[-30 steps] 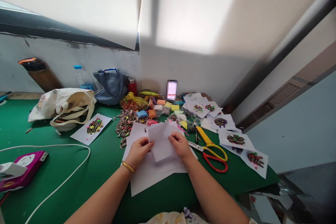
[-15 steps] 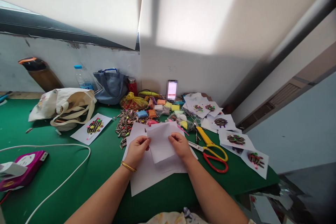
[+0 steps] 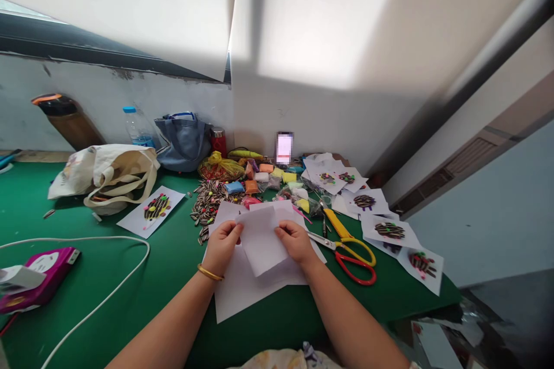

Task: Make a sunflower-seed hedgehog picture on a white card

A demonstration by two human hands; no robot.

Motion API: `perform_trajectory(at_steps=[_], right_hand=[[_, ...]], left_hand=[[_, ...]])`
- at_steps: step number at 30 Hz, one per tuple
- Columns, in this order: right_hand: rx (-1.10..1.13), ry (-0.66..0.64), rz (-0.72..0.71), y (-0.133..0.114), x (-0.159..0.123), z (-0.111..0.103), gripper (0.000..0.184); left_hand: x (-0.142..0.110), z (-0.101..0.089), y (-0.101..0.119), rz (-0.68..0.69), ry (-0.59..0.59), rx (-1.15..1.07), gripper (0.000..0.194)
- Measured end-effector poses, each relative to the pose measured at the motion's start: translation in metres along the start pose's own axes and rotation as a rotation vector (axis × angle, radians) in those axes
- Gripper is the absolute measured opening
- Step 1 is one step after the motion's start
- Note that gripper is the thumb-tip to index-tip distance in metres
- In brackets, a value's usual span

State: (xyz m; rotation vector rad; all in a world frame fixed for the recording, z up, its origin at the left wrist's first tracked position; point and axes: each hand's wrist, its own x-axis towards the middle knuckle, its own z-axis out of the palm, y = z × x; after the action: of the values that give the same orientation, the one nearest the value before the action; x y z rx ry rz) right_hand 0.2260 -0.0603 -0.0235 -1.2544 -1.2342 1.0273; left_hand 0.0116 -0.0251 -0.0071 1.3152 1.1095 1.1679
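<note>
I hold a small white paper sheet [image 3: 262, 236] up over the green table [image 3: 130, 277] with both hands. My left hand [image 3: 222, 247], with a gold bangle on the wrist, pinches its left edge. My right hand [image 3: 295, 241] pinches its right edge. Larger white sheets [image 3: 242, 288] lie flat beneath my hands. A pile of striped sunflower seeds [image 3: 206, 200] lies just beyond the sheets. Yellow-handled and red-handled scissors [image 3: 352, 253] lie right of my right hand.
Finished seed pictures on white cards [image 3: 389, 229] spread along the right edge; another card [image 3: 151, 210] lies left. Coloured clay packets [image 3: 268, 176] sit at the back. A cream tote bag [image 3: 108, 176], a blue bag [image 3: 184, 141], a bottle [image 3: 134, 127], a white cable [image 3: 108, 294] and a magenta device [image 3: 41, 277] are on the left.
My left hand has slid a little up and left along the small sheet's edge, and the sheet has tilted slightly. The rest of the table is unchanged.
</note>
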Motion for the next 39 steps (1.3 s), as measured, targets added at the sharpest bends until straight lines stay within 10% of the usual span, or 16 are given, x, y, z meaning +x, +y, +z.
perform_trajectory(at_steps=[14, 23, 31, 39], right_hand=[[-0.044, -0.031, -0.033, 0.004, -0.001, -0.001, 0.024], [-0.018, 0.189, -0.137, -0.008, -0.004, 0.003, 0.028], [-0.045, 0.192, -0.192, -0.006, -0.005, 0.005, 0.023], [-0.019, 0.309, -0.161, -0.012, -0.003, 0.004, 0.027]], left_hand=[[0.005, -0.006, 0.006, 0.022, 0.17, -0.104, 0.033], [-0.008, 0.011, 0.004, -0.237, -0.356, -0.051, 0.046], [-0.002, 0.01, 0.002, -0.189, -0.146, 0.097, 0.044], [-0.008, 0.018, 0.007, -0.29, -0.328, -0.033, 0.043]])
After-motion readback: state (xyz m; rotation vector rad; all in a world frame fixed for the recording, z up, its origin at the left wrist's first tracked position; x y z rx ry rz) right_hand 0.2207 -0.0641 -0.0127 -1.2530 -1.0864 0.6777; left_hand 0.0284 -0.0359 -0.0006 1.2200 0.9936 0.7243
